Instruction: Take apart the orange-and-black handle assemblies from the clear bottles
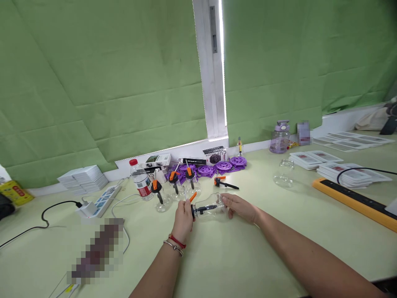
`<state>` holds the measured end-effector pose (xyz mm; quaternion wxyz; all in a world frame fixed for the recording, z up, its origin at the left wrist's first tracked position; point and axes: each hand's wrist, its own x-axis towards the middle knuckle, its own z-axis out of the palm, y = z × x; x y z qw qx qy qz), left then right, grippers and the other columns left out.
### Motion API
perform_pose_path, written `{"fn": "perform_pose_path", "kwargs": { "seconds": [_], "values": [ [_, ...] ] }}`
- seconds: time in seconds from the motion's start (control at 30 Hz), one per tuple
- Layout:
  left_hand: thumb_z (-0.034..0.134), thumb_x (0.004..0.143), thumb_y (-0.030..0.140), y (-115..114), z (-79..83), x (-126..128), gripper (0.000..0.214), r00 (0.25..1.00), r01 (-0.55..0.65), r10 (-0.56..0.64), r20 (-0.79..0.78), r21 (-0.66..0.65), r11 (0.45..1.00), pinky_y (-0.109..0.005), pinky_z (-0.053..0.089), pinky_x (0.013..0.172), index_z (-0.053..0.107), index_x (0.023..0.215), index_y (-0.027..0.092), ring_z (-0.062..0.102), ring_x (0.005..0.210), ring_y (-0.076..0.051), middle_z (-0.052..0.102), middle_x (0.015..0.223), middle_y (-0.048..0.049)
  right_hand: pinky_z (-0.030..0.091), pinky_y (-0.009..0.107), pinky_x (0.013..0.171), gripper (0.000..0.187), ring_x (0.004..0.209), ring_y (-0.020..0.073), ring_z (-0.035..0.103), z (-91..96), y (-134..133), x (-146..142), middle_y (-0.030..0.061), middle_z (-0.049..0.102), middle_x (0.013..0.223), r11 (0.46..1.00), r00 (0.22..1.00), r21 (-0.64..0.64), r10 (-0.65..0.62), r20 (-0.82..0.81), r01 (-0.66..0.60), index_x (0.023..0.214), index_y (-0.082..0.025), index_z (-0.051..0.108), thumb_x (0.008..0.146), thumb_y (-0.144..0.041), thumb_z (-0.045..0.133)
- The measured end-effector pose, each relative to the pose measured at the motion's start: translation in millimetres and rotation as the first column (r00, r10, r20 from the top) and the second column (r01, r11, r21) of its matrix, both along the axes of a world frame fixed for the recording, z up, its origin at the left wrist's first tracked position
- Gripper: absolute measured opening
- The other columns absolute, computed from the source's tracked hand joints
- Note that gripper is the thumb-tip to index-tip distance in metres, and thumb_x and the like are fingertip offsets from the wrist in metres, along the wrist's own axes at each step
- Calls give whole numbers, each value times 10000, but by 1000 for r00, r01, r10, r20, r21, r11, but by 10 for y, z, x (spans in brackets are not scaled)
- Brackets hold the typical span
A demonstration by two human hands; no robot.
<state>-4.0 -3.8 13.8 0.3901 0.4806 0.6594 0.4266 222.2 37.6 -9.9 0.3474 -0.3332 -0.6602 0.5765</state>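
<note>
Just above the table, a clear bottle (211, 210) lies on its side between my two hands. A black tube stands out inside it. My left hand (183, 217) is closed round the bottle's black cap end, where an orange lever (193, 197) and a thin metal stem stick out. At the other end, my right hand (240, 207) grips the bottle's base. Behind my left hand stand similar bottles with black-and-orange tops: one (161, 203), another (176, 189) and a third (192, 185). A loose black-and-orange top (221, 181) rests on the table beyond the held bottle.
A clear bottle without a top (283, 177) stands at right, near a yellow-orange bar (356, 203) and stacked cards (344, 174). Purple round parts (223, 166) line the back. At left are a red-capped water bottle (140, 180) and a power strip (105, 200) with cables.
</note>
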Motion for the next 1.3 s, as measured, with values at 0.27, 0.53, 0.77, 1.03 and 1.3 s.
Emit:
{"fn": "perform_pose_path", "kwargs": {
  "seconds": [0.27, 0.53, 0.77, 1.03, 1.3],
  "values": [
    [267, 886, 504, -2, 15, 9, 422, 998, -28, 28, 64, -14, 1000, -191, 221, 312, 475, 1016, 160, 355, 330, -87, 408, 521, 80, 490, 309, 789, 818, 973, 180, 569, -9, 10, 27, 94, 369, 1315, 995, 991, 37, 91, -102, -88, 1350, -312, 378, 642, -325, 788],
    [276, 883, 520, -29, 12, 19, 433, 996, -28, 28, 80, -3, 1000, -194, 227, 312, 481, 989, 154, 357, 333, -92, 435, 501, 68, 478, 235, 604, 711, 772, 128, 601, 77, -28, -5, 77, 496, 1156, 999, 997, -22, 34, -64, -35, 1306, -266, 414, 684, -358, 746],
    [262, 889, 512, -10, -8, 14, 407, 998, -13, 12, 56, 23, 1000, -201, 233, 305, 467, 949, 165, 360, 326, -94, 417, 500, 78, 420, 198, 447, 601, 598, 121, 616, 53, -25, -41, 25, 589, 870, 997, 998, -75, 7, -65, -12, 1252, -203, 444, 758, -475, 652],
    [267, 896, 494, -1, -45, 3, 366, 997, 11, 2, -78, 166, 986, -223, 295, 402, 466, 838, 192, 443, 423, -111, 433, 526, 59, 264, 163, 321, 520, 359, 66, 479, 50, -48, -107, -3, 606, 569, 987, 998, -153, -53, -21, 49, 896, -142, 561, 817, -643, 445],
    [291, 904, 477, 12, -113, -30, 317, 980, 51, 3, -197, 263, 963, -241, 311, 474, 428, 783, 217, 452, 480, -115, 424, 570, 54, 238, 177, 314, 693, 298, 63, 395, -23, -39, -112, -5, 474, 372, 985, 994, -150, -71, 79, 82, 587, -137, 544, 819, -732, 274]
  ]
}}
